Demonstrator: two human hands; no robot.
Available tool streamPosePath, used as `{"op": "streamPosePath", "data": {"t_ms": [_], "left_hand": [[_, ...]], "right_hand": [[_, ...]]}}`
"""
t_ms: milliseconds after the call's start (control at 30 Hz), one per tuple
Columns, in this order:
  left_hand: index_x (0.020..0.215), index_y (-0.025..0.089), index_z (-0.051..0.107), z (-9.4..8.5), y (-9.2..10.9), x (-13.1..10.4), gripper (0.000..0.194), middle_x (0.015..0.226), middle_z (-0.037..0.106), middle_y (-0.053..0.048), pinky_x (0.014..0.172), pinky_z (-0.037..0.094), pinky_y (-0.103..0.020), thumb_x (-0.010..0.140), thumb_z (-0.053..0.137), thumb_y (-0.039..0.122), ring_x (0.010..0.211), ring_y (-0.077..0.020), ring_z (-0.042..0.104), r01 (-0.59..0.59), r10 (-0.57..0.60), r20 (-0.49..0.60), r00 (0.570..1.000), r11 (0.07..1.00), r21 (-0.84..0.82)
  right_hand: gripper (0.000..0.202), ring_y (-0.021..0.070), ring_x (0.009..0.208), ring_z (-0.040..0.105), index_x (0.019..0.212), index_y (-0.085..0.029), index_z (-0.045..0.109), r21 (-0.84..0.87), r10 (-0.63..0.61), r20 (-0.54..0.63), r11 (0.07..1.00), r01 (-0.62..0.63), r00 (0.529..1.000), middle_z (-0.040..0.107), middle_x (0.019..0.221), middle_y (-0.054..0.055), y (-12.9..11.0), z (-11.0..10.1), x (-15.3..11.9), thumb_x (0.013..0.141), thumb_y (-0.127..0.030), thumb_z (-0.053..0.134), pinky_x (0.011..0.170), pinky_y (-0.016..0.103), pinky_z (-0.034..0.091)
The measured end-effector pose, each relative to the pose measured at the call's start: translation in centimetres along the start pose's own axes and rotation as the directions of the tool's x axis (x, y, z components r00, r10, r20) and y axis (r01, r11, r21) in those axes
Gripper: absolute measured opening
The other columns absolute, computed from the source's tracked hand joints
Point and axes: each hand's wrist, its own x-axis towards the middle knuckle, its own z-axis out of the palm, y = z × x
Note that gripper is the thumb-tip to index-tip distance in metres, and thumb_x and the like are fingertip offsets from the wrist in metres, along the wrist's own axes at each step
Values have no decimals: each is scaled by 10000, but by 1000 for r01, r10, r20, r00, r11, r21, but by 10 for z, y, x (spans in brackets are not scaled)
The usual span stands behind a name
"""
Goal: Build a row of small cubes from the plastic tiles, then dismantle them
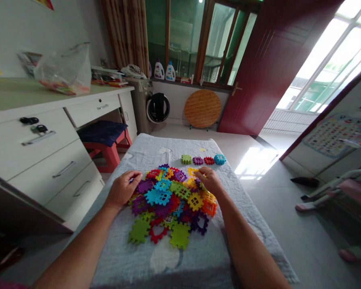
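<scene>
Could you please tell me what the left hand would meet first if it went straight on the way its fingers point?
The left hand would probably meet the red piece at the edge of the colourful pile, though depth is unclear.

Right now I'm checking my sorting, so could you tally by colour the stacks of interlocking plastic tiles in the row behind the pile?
Green tile stack: 1
Purple tile stack: 1
Red tile stack: 1
Blue tile stack: 1
Total: 4

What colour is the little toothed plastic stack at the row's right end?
The toothed plastic stack is bright blue, best seen in the head view.
</scene>
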Motion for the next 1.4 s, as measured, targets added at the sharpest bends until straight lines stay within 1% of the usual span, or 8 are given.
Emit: {"op": "streamPosePath", "data": {"t_ms": [67,133,233,400,600,867,1267,1400], "left_hand": [[928,195,675,0,-2,0,375,984,718,-60,881,479,-282,851,467,496,962,-216,655,-5,5,-6,1000,1000,3],[927,197,677,0,-2,0,374,982,719,-58,879,480,-279,850,469,498,960,-215,657,-13,13,-8,1000,1000,5],[926,198,677,0,-2,0,376,984,719,-59,877,482,-281,849,470,501,958,-216,658,-13,13,-12,1000,1000,6],[922,201,679,0,-2,0,382,986,722,-56,890,482,-289,844,469,511,961,-218,660,-12,12,-12,1000,1000,6],[926,199,682,0,-2,1,378,979,725,-52,884,489,-283,840,479,506,951,-214,665,-12,12,-11,1000,1000,2],[927,206,685,0,-2,1,368,970,729,-43,865,495,-273,840,482,501,942,-209,669,-19,19,-8,1000,1000,13],[939,202,675,1,-3,1,392,988,720,-57,884,488,-294,843,464,518,964,-221,660,-19,18,13,1000,1000,11],[921,201,675,2,-3,2,387,984,716,-60,885,490,-296,840,464,515,965,-222,659,-23,23,10,1000,999,31]], "right_hand": [[277,117,557,456,863,-181,649,125,132,-153,986,-113,979,517,599,-40,11,-6,3,830,-419,512,559,241,350],[338,111,504,425,1017,-181,601,195,251,-293,960,-199,923,488,572,-68,22,-10,5,789,-423,542,510,230,324],[340,118,499,451,1016,-185,572,175,331,-356,942,-286,874,512,567,-67,35,-12,6,765,-413,548,521,234,340],[224,144,583,521,932,-201,608,-59,375,-328,908,-415,867,575,629,-30,40,-5,6,769,-340,545,599,258,379],[233,254,994,532,942,-215,672,-425,319,-339,787,-447,885,622,1031,83,36,-4,4,756,-346,620,856,350,377],[417,285,1073,492,1088,-234,670,-453,338,-98,822,-344,936,614,1151,62,31,-4,5,741,-465,648,890,375,353],[406,273,1044,523,1037,-243,688,-502,353,-78,794,-343,932,630,1087,64,34,-11,5,710,-482,662,855,349,374],[509,279,1038,529,1110,-237,663,-528,367,-43,781,-333,929,624,1121,75,35,-15,8,684,-515,683,827,337,383]]}}
